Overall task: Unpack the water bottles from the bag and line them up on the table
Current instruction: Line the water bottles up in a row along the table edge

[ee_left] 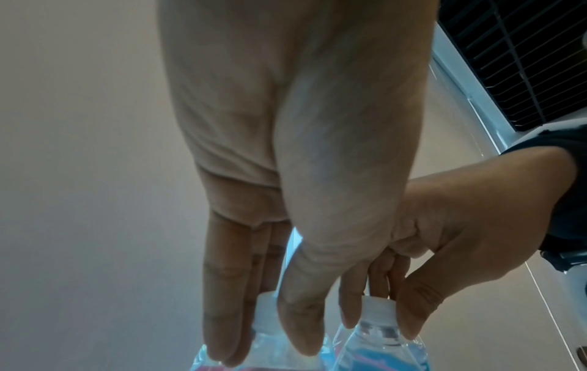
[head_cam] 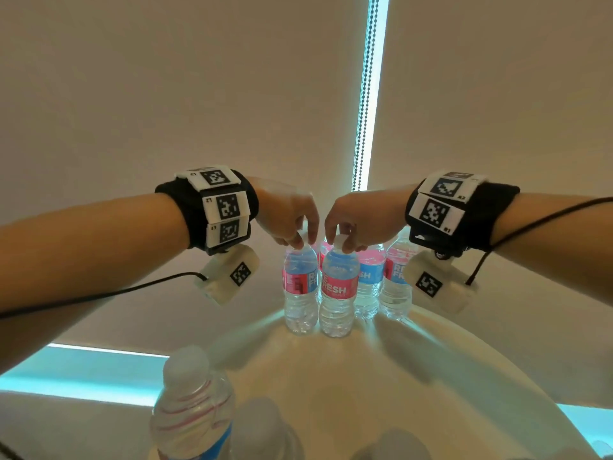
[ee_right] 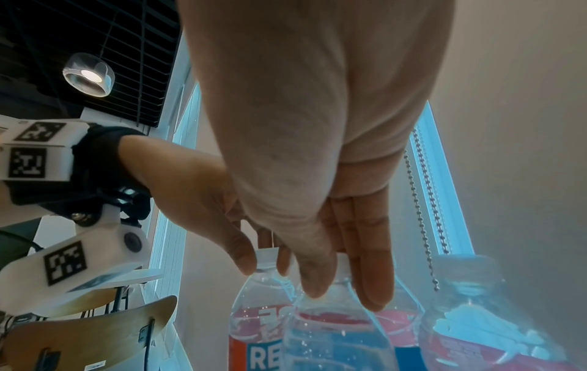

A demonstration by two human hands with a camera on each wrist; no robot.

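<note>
Head view: two water bottles stood upright side by side at the far edge of the desk (head_cam: 431,376), bases apparently down. Left hand (head_cam: 285,210) pinched the cap of the left bottle (head_cam: 300,287) between thumb and fingers (ee_left: 222,301); right hand (head_cam: 358,217) pinched the cap of the right bottle (head_cam: 338,290) likewise. More bottles (head_cam: 396,280) stood just behind and to the right. Bag not in view. Judged step: setting a pair into the line. Next move calls for releasing both caps straight upward without tipping, then fetching the blurred near bottle (head_cam: 192,406).

bottles (head_cam: 338,287): clear, pink-blue labels | upright | clustered, touching | table (head_cam: 431,376) far edge
</note>
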